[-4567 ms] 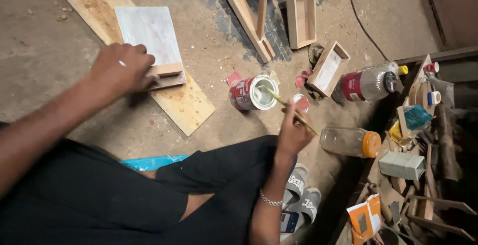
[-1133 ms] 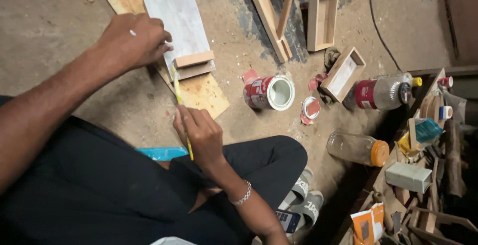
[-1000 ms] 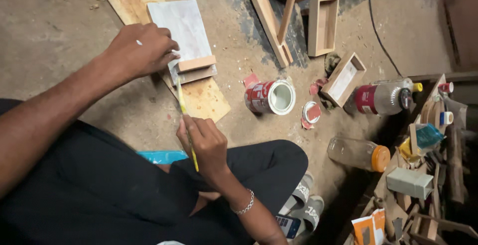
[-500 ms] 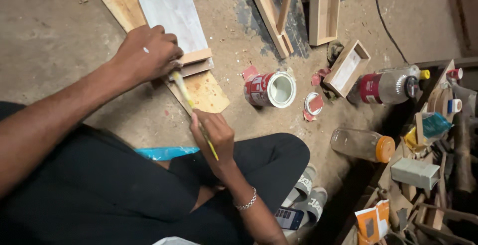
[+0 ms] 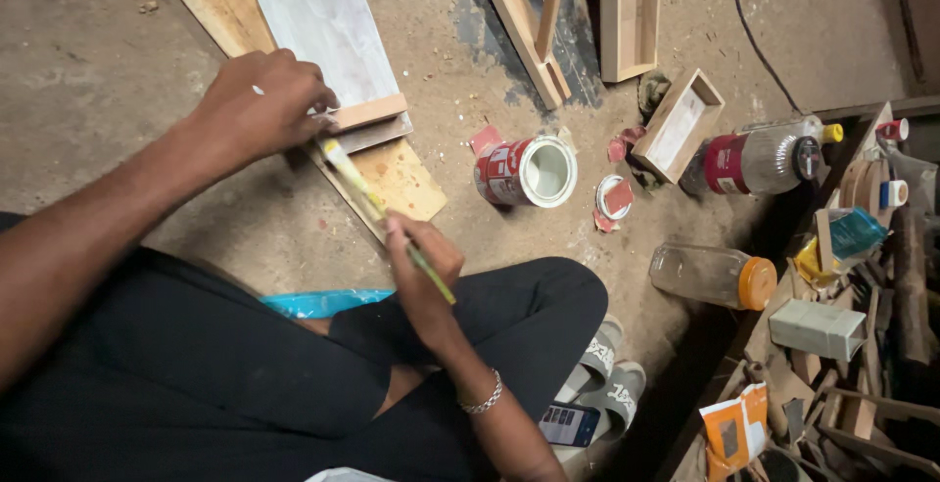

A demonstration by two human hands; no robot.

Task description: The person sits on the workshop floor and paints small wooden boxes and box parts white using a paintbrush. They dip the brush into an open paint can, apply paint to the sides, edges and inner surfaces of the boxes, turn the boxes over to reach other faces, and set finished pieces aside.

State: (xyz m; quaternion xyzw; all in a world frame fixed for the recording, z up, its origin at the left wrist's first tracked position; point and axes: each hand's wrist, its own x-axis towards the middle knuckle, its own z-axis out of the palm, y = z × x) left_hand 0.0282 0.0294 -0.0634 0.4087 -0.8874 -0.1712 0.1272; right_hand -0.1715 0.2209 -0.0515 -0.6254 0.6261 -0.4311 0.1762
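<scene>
Left hand: our left hand (image 5: 262,105) curls its fingers over the near end of the white-painted wooden box (image 5: 338,56), pressing it down.
Right hand: our right hand (image 5: 423,269) pinches the paintbrush (image 5: 377,210), fingers closed round its handle.
Brush tip: it touches the box's near edge, beside our left fingers.
Box: it lies on a plank (image 5: 401,174) on the floor.
Paint tin: the open paint tin (image 5: 526,171) stands just right of the plank.

left hand (image 5: 259,100) pressed flat, arm outstretched; right hand (image 5: 423,265) pinched closed, wrist bent.
</scene>
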